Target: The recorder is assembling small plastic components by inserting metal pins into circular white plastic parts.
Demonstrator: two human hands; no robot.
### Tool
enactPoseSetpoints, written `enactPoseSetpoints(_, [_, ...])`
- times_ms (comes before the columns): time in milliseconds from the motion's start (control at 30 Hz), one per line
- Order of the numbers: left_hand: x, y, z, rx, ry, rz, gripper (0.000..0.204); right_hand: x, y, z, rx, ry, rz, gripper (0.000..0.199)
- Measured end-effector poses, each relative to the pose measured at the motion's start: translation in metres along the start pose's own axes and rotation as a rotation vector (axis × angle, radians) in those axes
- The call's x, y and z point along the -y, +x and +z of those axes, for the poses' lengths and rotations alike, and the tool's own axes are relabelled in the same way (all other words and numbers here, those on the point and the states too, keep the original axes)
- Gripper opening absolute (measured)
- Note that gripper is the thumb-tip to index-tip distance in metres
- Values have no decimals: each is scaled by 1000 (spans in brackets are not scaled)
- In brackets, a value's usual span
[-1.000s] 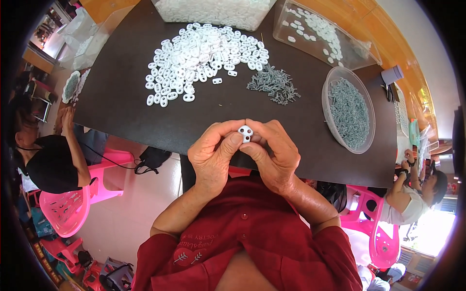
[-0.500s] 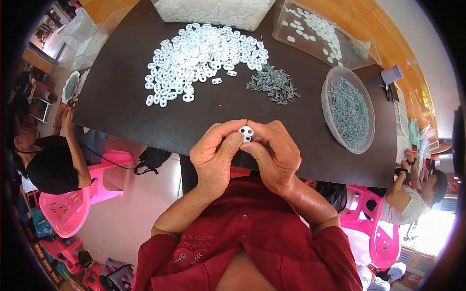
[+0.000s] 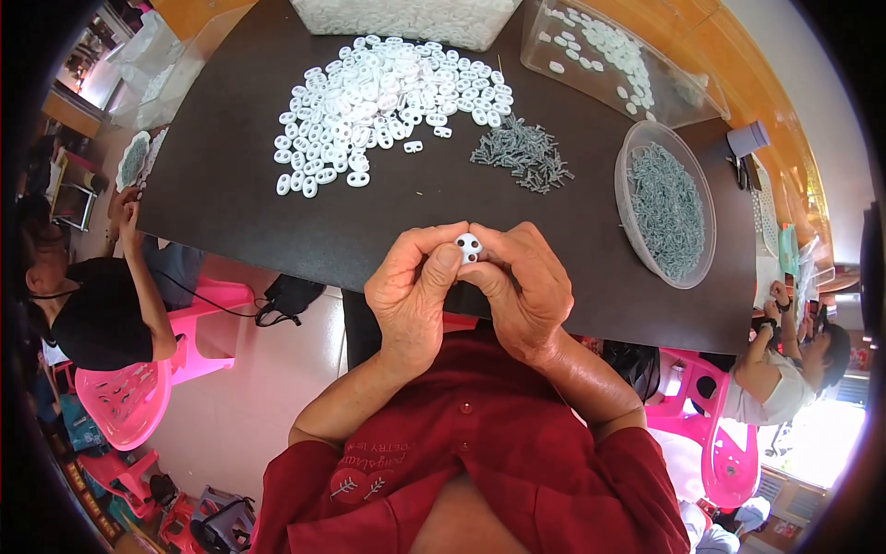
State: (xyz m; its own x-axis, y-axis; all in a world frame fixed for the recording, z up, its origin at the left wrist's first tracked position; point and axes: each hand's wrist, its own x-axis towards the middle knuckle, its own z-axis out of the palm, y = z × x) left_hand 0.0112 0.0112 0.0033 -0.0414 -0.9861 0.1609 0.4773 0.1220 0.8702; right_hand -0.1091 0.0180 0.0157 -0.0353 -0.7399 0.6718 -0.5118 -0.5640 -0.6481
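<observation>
Close to the table's near edge, my left hand [image 3: 411,291] and my right hand [image 3: 523,294] meet fingertip to fingertip. Both are closed on a small white plastic piece with dark round holes [image 3: 469,246], pinched between thumbs and forefingers. The fingers cover part of it, and whether it is one piece or two fitted together cannot be made out. Beyond my hands lies a spread heap of white two-hole oval pieces [image 3: 388,92]. To its right is a small pile of thin grey pegs [image 3: 524,155].
A round clear tub [image 3: 711,231] full of grey pegs stands at the right. Clear plastic bins [image 3: 544,55] holding white pieces line the far side of the dark table [image 3: 277,235]. People sit at left and right on pink chairs [image 3: 125,402].
The white piece has turned slightly between my fingers, and its holes face me at a different angle. My hands stay in nearly the same spot.
</observation>
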Motion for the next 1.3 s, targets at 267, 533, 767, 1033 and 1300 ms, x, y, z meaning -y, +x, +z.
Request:
enactPoseSetpoints(267, [1,-1,-1,-13,-17,17,19,2,-1,3,14,29,30,26])
enactPoseSetpoints(533, [2,0,-2,0,-10,37,18,2,-2,5,1,23,28,26])
enactPoseSetpoints(767, [0,-2,-2,-13,-48,16,17,0,-4,6,-14,2,-59,29])
enactPoseSetpoints(1033, [8,-2,-9,28,-10,89,17,0,-6,7,13,-20,-75,32])
enactPoseSetpoints(1300, [-6,2,-15,61,148,32,22,5,-4,-3,98,70,72,24])
